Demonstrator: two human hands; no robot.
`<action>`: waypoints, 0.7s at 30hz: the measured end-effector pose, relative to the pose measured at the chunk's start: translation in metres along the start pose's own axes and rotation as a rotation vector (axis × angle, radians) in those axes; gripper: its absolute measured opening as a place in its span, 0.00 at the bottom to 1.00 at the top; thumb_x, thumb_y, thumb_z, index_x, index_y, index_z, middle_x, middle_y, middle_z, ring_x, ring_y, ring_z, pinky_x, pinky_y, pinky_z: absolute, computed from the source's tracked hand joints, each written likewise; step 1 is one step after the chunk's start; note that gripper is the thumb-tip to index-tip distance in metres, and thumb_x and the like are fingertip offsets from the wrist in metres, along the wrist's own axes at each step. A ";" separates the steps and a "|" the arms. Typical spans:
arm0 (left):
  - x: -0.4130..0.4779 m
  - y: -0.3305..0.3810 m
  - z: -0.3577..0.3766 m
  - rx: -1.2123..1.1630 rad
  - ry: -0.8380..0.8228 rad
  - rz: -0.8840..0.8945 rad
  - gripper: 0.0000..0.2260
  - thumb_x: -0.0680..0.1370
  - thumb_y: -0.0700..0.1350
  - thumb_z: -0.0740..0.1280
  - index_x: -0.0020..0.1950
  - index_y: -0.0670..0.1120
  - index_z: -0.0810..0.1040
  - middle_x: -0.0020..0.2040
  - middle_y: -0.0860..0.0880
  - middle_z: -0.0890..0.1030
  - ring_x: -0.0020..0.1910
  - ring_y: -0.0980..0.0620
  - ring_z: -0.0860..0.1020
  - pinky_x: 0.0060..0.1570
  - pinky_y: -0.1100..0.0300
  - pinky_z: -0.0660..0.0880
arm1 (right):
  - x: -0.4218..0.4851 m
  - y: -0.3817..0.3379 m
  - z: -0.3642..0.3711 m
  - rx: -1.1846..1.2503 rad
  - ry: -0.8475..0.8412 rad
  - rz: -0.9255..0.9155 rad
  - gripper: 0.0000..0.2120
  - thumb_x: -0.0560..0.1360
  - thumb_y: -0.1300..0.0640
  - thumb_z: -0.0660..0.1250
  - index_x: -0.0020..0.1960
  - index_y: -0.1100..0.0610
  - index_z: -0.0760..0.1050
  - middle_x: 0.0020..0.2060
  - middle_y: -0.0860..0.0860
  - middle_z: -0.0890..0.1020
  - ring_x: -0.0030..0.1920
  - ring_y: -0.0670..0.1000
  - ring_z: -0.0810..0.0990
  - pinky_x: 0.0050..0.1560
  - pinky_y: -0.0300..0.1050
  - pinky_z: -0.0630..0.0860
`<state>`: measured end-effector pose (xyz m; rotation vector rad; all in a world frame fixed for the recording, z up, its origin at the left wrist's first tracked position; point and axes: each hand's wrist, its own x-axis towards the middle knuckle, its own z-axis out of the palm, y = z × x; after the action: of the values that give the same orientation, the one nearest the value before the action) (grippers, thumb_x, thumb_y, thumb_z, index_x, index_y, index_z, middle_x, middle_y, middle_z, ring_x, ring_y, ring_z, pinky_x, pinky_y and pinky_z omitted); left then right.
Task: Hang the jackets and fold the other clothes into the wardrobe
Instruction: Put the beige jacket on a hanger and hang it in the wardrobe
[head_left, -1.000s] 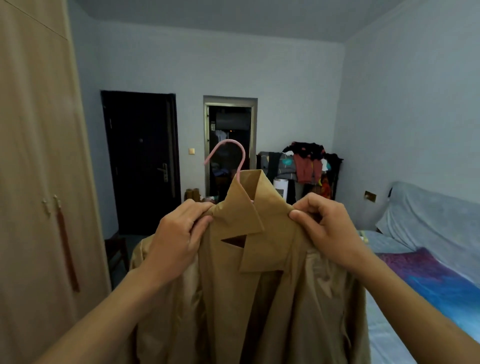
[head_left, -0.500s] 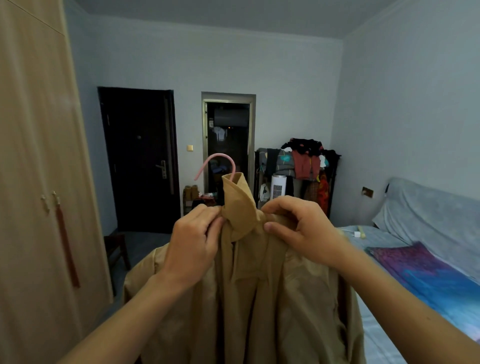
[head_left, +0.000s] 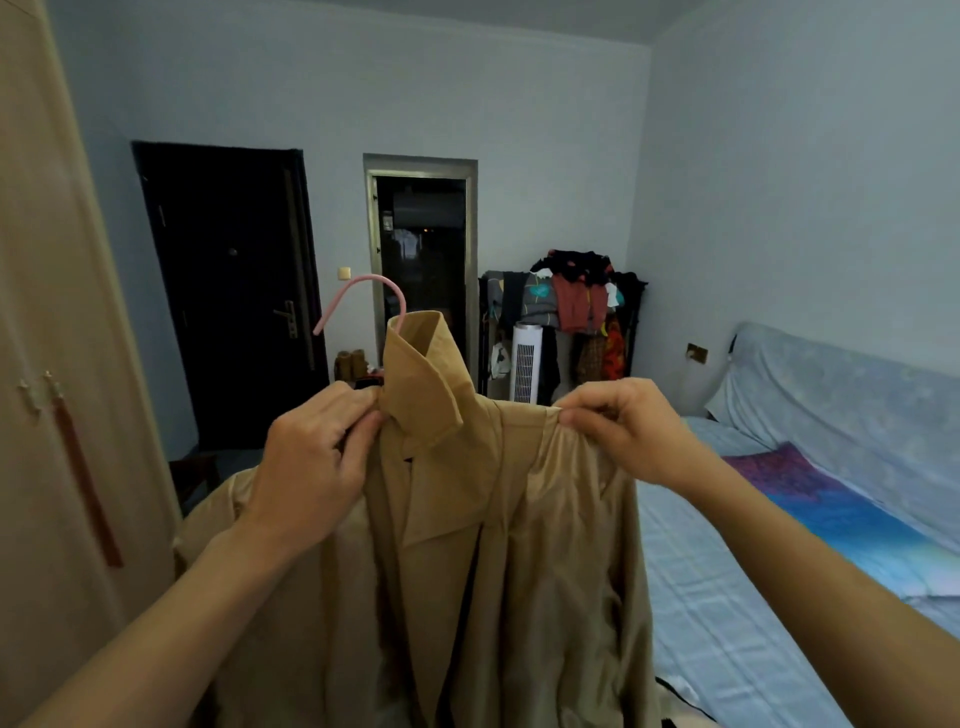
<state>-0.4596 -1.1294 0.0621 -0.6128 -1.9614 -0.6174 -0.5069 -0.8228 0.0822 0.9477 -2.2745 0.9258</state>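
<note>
The tan jacket (head_left: 467, 545) hung on a pink hanger (head_left: 363, 296) in front of the person, just right of the closed wardrobe (head_left: 62, 364). The left hand (head_left: 311, 457) pinched fabric beside the collar and the right hand (head_left: 618, 426) pinched the shoulder seam — soft, light cloth, likely to slide off, so best carried by the hook.

Both hands, left hand (head_left: 306, 462) and right hand (head_left: 626, 431), are taken up, pinched on the tan jacket (head_left: 467, 545), which blocks the middle. The wardrobe (head_left: 57, 364) doors are shut, walling off the left. Bed (head_left: 727, 597) fills the right; open air above the pink hanger hook (head_left: 363, 296).
</note>
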 end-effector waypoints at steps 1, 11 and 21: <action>0.000 -0.001 -0.002 0.000 -0.010 0.020 0.10 0.80 0.40 0.64 0.57 0.40 0.83 0.44 0.50 0.80 0.43 0.59 0.76 0.48 0.73 0.71 | 0.002 0.001 -0.003 0.024 -0.030 0.021 0.08 0.78 0.63 0.68 0.46 0.52 0.84 0.36 0.43 0.84 0.37 0.44 0.82 0.39 0.37 0.77; -0.009 -0.008 -0.003 -0.033 -0.218 0.131 0.14 0.82 0.45 0.60 0.57 0.41 0.82 0.44 0.54 0.77 0.41 0.60 0.76 0.43 0.65 0.75 | 0.024 -0.013 -0.009 0.069 0.093 0.055 0.07 0.78 0.62 0.68 0.47 0.57 0.85 0.40 0.48 0.86 0.42 0.46 0.83 0.45 0.41 0.79; -0.019 0.006 0.021 -0.047 -0.070 -0.091 0.09 0.80 0.38 0.66 0.57 0.41 0.83 0.44 0.51 0.81 0.43 0.58 0.78 0.46 0.71 0.72 | 0.006 -0.038 0.037 -0.039 -0.106 0.039 0.11 0.81 0.61 0.62 0.60 0.54 0.78 0.48 0.45 0.81 0.46 0.38 0.78 0.51 0.33 0.74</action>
<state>-0.4613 -1.1148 0.0371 -0.5837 -2.0539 -0.7090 -0.4886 -0.8728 0.0778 0.9601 -2.3982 0.8632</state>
